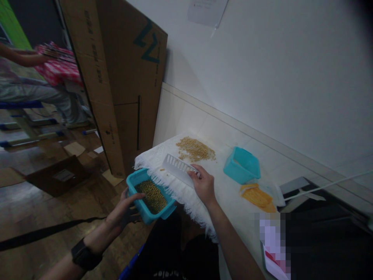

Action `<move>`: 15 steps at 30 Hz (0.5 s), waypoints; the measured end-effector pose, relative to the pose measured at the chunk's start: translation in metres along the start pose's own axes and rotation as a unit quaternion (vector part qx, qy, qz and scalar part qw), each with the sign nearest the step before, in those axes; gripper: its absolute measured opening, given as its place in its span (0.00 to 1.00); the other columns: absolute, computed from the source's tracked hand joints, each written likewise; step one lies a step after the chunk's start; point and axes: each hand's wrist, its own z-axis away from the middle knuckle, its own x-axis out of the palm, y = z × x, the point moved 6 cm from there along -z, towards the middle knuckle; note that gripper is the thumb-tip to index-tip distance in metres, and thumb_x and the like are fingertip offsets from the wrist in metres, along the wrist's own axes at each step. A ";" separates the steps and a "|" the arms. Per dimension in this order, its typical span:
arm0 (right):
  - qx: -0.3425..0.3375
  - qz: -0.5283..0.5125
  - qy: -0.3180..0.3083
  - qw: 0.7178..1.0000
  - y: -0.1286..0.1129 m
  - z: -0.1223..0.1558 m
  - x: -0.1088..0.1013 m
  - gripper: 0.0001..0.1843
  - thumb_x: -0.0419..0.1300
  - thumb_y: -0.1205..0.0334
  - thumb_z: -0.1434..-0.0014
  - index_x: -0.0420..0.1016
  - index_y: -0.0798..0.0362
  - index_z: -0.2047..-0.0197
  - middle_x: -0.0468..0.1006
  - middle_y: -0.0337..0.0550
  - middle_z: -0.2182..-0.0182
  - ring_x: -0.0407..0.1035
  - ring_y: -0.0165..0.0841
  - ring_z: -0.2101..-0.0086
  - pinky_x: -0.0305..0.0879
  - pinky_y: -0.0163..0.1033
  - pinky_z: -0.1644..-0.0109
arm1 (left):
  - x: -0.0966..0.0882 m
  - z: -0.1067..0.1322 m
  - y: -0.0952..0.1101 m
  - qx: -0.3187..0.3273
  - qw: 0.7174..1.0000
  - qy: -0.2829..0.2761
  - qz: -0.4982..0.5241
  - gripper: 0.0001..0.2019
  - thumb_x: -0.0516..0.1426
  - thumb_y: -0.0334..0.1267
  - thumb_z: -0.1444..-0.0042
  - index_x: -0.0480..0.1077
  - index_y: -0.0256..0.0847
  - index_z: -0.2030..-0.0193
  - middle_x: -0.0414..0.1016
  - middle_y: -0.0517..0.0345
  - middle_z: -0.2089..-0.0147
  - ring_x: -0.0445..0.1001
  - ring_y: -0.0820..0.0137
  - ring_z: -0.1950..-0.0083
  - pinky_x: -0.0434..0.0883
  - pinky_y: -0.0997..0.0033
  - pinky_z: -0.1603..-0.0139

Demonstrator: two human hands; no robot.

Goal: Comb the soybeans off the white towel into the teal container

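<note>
My left hand (124,212) grips the left side of a turquoise plastic bin (169,212), its thumb over the rim. Greenish-yellow beans (154,198) cover the bin's bottom. The bin is below the fringed edge of a white cloth (151,157) that hangs over the table's front. Pinched by its right end in my right hand (204,184) is a white slotted plastic piece (177,170), held low at the cloth's edge. A few loose beans lie beside it. Beyond it a pile of pale soybeans (195,148) is spread on the cloth.
A second turquoise bin (241,173) stands on the right, with a yellow bag (258,196) in front of it. A tall cardboard box (134,77) rises at the table's left end. White wall (262,77) bounds the back. Another person's arm (23,57) shows far left.
</note>
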 end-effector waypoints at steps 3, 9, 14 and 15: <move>-0.001 0.001 -0.009 1.000 0.001 0.001 0.000 0.17 0.65 0.49 0.35 0.88 0.51 0.54 0.85 0.42 0.72 0.72 0.35 0.76 0.71 0.38 0.68 | 0.000 0.000 0.000 0.005 1.000 0.005 0.003 0.49 0.74 0.47 0.49 0.54 0.56 0.25 0.78 0.53 0.54 0.83 0.59 0.65 0.79 0.59 0.67; 0.003 0.005 0.003 1.000 -0.001 0.003 0.001 0.18 0.64 0.49 0.35 0.88 0.51 0.53 0.84 0.41 0.73 0.70 0.34 0.77 0.70 0.37 0.71 | 0.002 0.000 0.000 0.001 1.000 0.005 0.006 0.52 0.75 0.47 0.52 0.53 0.56 0.25 0.78 0.51 0.51 0.83 0.60 0.65 0.79 0.59 0.67; -0.009 0.002 -0.003 1.000 -0.009 0.005 0.006 0.16 0.64 0.51 0.34 0.88 0.51 0.54 0.84 0.41 0.73 0.71 0.35 0.76 0.70 0.37 0.70 | 0.001 0.001 0.001 0.002 1.000 0.005 0.008 0.49 0.74 0.46 0.50 0.54 0.56 0.26 0.79 0.52 0.51 0.83 0.61 0.66 0.79 0.60 0.68; -0.011 0.001 -0.003 1.000 -0.010 0.005 0.006 0.16 0.63 0.51 0.34 0.88 0.51 0.54 0.84 0.41 0.73 0.71 0.35 0.76 0.70 0.37 0.69 | 0.002 0.002 0.002 0.002 1.000 0.001 0.006 0.48 0.73 0.46 0.49 0.54 0.56 0.26 0.79 0.52 0.52 0.83 0.60 0.66 0.80 0.60 0.68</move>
